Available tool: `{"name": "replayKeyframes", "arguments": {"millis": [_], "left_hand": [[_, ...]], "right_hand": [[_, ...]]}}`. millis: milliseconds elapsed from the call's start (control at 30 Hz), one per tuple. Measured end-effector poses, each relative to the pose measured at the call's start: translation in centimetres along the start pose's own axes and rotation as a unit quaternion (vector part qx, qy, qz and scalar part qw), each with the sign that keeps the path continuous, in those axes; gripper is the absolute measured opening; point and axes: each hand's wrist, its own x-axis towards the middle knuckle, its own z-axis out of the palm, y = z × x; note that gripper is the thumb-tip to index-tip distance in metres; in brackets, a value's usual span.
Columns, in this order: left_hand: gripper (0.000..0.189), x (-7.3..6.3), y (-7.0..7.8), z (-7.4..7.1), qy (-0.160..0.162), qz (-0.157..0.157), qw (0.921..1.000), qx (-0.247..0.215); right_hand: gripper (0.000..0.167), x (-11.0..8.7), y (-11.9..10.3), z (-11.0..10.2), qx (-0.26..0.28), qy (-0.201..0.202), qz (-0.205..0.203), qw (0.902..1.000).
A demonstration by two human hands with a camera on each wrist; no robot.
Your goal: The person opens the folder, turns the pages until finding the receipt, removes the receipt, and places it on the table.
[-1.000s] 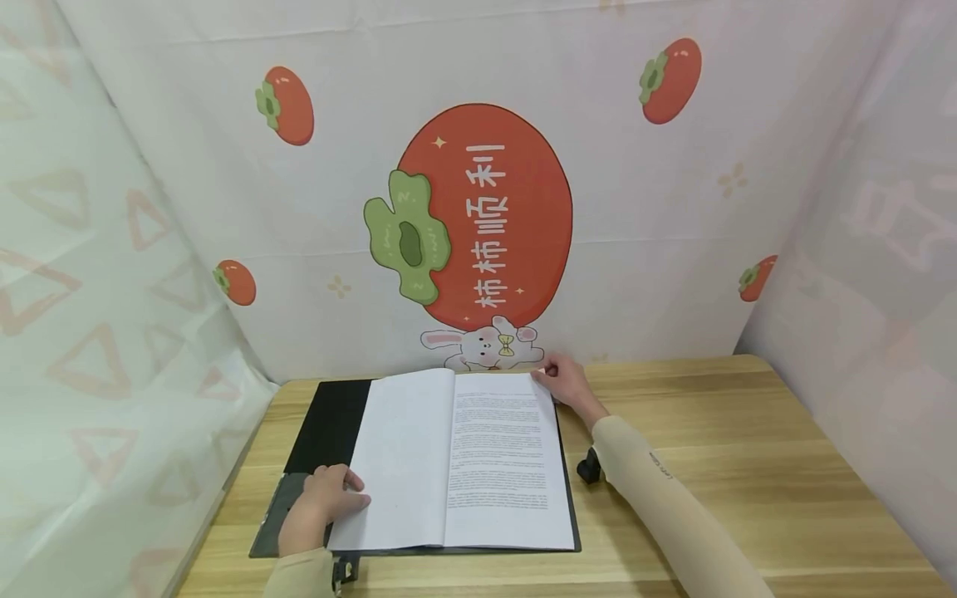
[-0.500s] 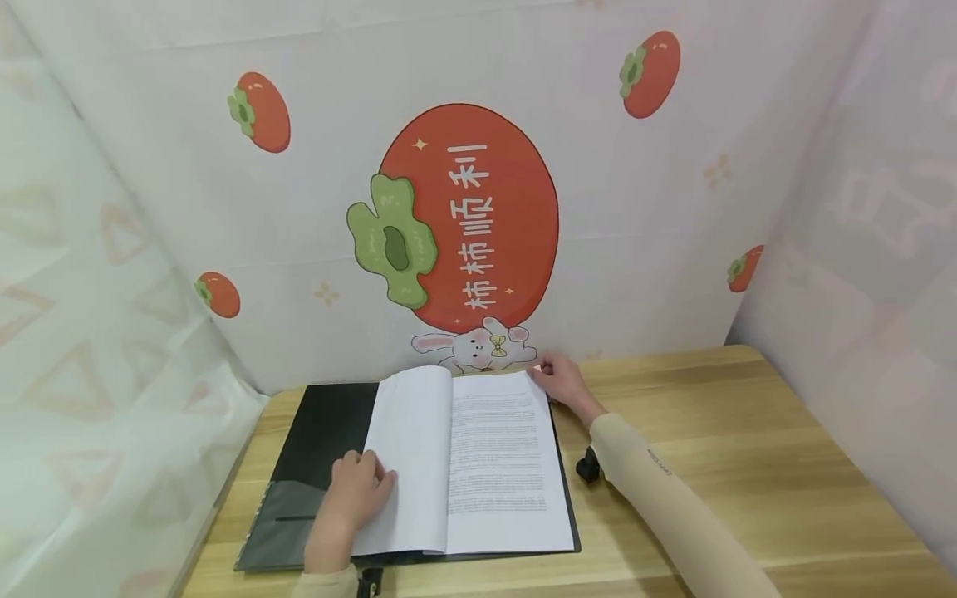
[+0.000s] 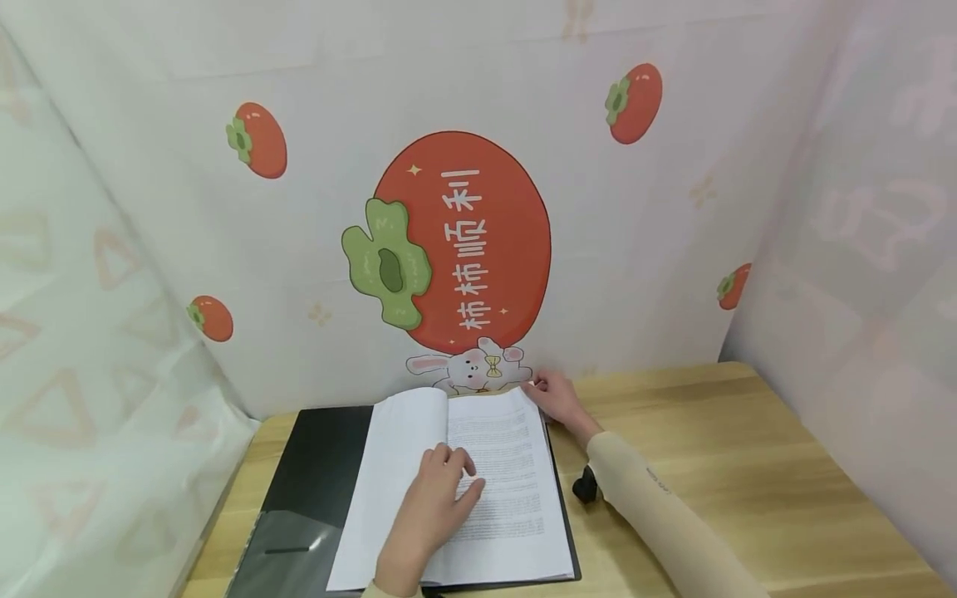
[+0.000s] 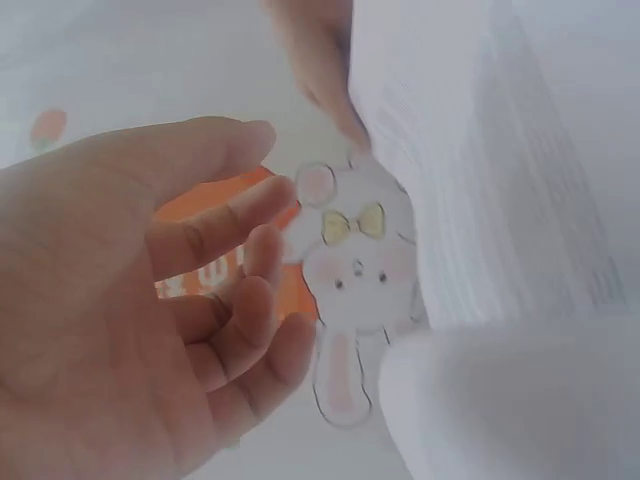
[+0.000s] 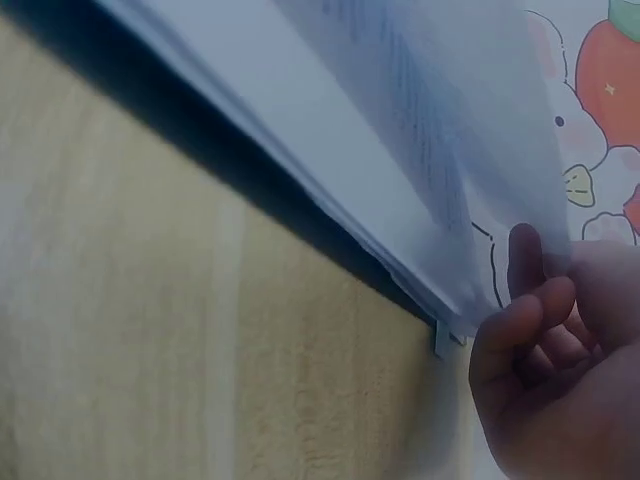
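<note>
A black folder [image 3: 317,465] lies spread on the table, with a thick block of white paper in it. Blank sides [image 3: 374,498] face up on the left and a printed sheet [image 3: 508,473] on the right. My right hand [image 3: 559,404] pinches that sheet's far right corner; in the right wrist view the sheet [image 5: 500,130] rises off the pages below. My left hand [image 3: 437,494] hangs over the printed side near the middle fold. Its fingers [image 4: 240,340] are loosely bent, with nothing between them and the thumb in the left wrist view.
The wooden table [image 3: 688,482] reaches out to the right of the folder. A white cloth backdrop [image 3: 598,249] with printed persimmons and a rabbit stands right behind the table. A grey clear pocket [image 3: 287,552] is on the folder's left cover.
My left hand has left the blank pages on the left and moved right, over the printed side. My right hand stays at the far corner, where the sheet now lifts. The head view has shifted slightly.
</note>
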Motion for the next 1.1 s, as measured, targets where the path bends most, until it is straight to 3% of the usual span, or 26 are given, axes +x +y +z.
{"name": "replayKeyframes", "arguments": {"millis": [133,300,533,700,833,1100], "left_hand": [[0.023,0.8,1.6,0.8,-0.016,0.018,0.9996,-0.012],[0.024,1.3,2.8,2.1,-0.039,0.030,0.9986,-0.021],[0.018,1.7,3.4,2.8,-0.073,0.065,0.9938,-0.053],[0.025,1.5,3.7,2.8,-0.106,0.095,0.9874,-0.069],[0.028,1.5,4.0,2.8,-0.113,0.113,0.9850,-0.065],[0.031,1.2,3.7,2.0,-0.117,0.091,0.9872,-0.058]], "right_hand": [[0.021,-0.2,-0.2,0.1,0.041,-0.009,0.016,0.9990],[0.021,-0.3,-0.6,0.2,0.050,-0.018,0.027,0.9982],[0.023,-0.4,-1.7,0.3,0.055,-0.021,0.020,0.9981],[0.022,-0.5,-3.1,0.3,0.083,-0.045,0.033,0.9949],[0.023,-0.4,-4.3,0.1,0.098,-0.065,0.037,0.9924],[0.023,-0.1,-6.9,0.3,0.111,-0.101,0.008,0.9887]]}}
